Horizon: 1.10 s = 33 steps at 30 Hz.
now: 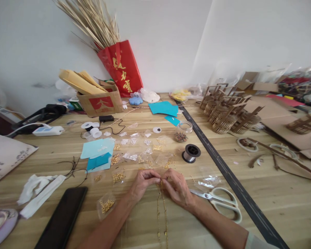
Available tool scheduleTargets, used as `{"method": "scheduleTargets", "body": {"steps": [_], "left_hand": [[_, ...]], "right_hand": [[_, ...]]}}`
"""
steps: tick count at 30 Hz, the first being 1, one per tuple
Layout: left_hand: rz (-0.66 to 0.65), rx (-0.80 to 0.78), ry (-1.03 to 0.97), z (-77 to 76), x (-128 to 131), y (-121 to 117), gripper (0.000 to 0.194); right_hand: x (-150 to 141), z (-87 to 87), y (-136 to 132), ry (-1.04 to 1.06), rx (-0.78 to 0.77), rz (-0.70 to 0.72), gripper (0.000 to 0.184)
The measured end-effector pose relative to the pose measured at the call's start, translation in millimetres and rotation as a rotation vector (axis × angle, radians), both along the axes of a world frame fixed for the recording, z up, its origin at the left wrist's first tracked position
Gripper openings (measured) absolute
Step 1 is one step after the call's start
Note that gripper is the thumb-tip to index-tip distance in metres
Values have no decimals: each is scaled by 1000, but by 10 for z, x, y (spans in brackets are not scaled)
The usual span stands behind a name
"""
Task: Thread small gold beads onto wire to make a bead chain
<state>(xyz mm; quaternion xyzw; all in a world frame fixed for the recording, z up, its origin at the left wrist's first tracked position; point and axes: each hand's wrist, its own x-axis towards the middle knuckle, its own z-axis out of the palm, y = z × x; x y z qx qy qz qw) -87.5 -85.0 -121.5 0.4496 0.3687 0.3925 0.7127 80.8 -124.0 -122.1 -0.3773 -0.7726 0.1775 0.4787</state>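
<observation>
My left hand [145, 182] and my right hand [176, 186] meet fingertip to fingertip above the wooden table. Both are closed in a pinch at the upper end of a thin gold chain [165, 214]. Two strands of it hang toward the front edge, with small gold pieces along them. What exactly sits between the fingertips is too small to make out. Just beyond the hands lie loose gold findings [168, 163]. Beside my right forearm rest scissors [217, 199] with cream handles. Bags of gold beads [118, 177] and gold rings [107, 204] lie left of my left arm.
A spool of clear line [191, 153] and a jar of beads [180, 137] stand beyond my right hand. Small woven baskets [224, 114] crowd the back right. A black phone [62, 218] lies front left. Blue sheets [100, 157] and a red bag [124, 69] are farther back.
</observation>
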Motion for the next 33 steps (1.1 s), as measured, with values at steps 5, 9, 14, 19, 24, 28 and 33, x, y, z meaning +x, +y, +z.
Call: {"method": "scheduleTargets", "body": {"steps": [5,9,14,19,24,28,33], "left_hand": [[0,7,-9,-20,-7,-1,19],[11,13,-17,-36,-9,-1,18],[19,34,-21,-36,-12,-5,17],[18,48,-3,-7,-11,-13,15],[19,57,8,28,-1,-11,15],[26,56,10,41,-1,-14,14],[31,59,15,49,-2,-17,15]], "right_hand": [[-1,20,-9,-2,-21,24,7],[2,23,-6,-15,-17,28,8],[-1,19,-9,-21,-15,11,8],[0,39,-9,-30,-23,-11,7],[-1,39,-3,-37,-27,-18,8],[-6,41,-5,-43,-37,-18,8],[-10,55,-4,-41,-27,-20,9]]}}
